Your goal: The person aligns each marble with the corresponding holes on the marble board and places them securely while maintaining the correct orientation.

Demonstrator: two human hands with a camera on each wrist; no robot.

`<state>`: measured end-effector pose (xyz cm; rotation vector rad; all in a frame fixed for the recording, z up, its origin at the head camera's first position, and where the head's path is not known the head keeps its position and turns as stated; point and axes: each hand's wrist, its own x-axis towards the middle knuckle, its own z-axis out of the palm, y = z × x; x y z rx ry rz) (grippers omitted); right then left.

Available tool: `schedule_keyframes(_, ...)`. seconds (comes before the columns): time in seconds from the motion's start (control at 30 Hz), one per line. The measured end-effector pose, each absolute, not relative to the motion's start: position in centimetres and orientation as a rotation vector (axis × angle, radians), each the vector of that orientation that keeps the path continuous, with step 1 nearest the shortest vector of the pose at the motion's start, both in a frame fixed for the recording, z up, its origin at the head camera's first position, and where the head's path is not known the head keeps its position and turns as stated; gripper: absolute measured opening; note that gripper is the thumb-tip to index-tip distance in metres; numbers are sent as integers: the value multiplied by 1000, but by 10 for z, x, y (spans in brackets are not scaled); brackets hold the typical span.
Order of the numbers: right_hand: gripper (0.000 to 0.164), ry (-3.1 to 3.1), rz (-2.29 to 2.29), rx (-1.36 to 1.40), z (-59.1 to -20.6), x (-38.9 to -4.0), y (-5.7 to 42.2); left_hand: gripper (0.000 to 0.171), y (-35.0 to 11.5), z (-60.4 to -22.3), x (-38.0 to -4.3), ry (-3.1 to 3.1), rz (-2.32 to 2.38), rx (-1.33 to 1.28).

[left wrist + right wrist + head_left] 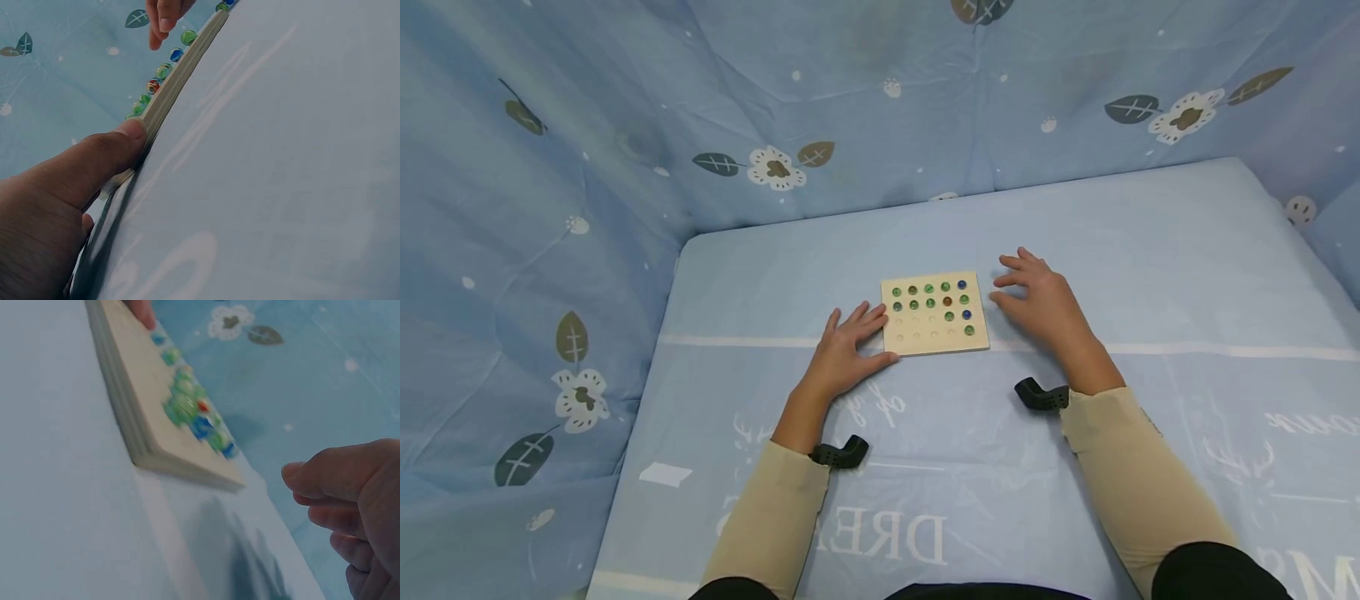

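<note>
- We get soft, fairly even light in the head view.
- Both wrist views look dimmer to us.
- In the right one, we find the round green, blue and red glass marbles [183,407] blurred.
- There, we see soft-edged shadow across the pale blue cloth-like surface [62,519].

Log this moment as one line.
left hand: touching wooden board at left | right hand: right of board, holding nothing visible | marbles: far two rows full, near two partly filled

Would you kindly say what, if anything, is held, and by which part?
The left hand holds the board by its near left corner; the right hand holds nothing visible.
</note>
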<state>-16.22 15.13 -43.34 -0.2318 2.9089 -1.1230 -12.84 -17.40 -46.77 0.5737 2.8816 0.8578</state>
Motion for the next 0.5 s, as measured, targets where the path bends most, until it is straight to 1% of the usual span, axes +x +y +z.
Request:
schedule_keyframes(0.3,33,2904,-1125,-90,-427,-165,184,73,-173,-468,-129,2890,850,584)
schedule_keyframes(0.5,39,2867,-1125,5,-426,-165,204,72,-173,-469,-129,2900,842,590)
